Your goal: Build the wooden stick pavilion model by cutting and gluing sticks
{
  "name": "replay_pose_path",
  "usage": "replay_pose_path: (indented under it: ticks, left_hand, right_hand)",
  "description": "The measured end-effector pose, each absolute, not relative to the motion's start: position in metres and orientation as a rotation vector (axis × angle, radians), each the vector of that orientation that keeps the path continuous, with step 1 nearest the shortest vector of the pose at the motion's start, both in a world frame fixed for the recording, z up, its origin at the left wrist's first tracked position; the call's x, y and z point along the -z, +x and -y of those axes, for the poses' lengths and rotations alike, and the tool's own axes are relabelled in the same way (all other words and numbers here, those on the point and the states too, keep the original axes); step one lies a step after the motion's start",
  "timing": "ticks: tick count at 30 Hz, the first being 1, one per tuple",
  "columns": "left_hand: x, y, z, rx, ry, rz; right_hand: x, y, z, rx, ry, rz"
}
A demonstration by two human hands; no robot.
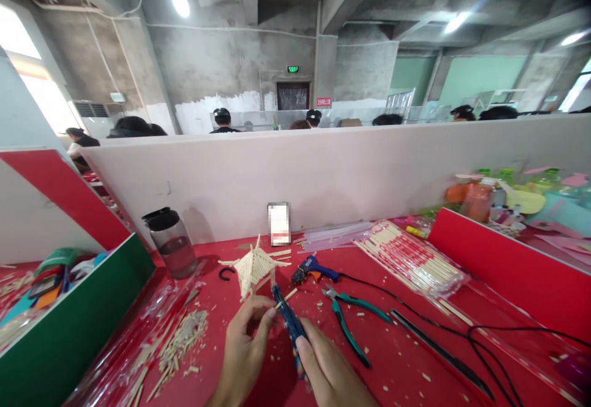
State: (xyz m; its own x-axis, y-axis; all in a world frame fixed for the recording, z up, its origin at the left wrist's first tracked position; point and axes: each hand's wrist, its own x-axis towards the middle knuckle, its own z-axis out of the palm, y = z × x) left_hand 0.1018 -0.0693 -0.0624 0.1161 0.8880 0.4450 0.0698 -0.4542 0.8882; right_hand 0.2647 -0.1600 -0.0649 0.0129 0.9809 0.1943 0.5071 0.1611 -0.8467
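Observation:
My left hand (244, 345) pinches a short wooden stick (290, 295) at the bottom centre of the view. My right hand (330, 373) is wrapped round blue-handled cutters (287, 318), whose tip touches that stick. Just beyond the hands stands a small roofed model (253, 265) made of wooden sticks on the red table (406, 370). A blue glue gun (311, 268) lies right of the model. Green-handled pliers (351, 321) lie beside my right hand.
A bundle of wrapped chopsticks (410, 259) and black cables (480, 333) lie to the right. Wood offcuts (180, 339) litter the left, near a dark-lidded jar (170, 241). A white partition (323, 173) closes the back; red and green dividers flank the table. Other people sit beyond.

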Motion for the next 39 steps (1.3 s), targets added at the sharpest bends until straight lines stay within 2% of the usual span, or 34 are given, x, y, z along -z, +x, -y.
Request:
replay_pose_path:
  ticks: [14, 29, 39]
  left_hand:
    - [0.055, 0.102, 0.071, -1.439, 1.768, -0.968]
    - [0.059, 0.1, 0.071, -1.444, 1.87, -0.936]
    - [0.06, 0.088, 0.062, -1.344, 2.256, -0.948]
  right_hand:
    - [0.067, 0.263, 0.153, -0.91, -1.504, 1.46]
    - [0.069, 0.262, 0.156, -0.939, -1.498, 1.39]
    - [0.066, 0.263, 0.155, -0.927, -1.564, 1.411]
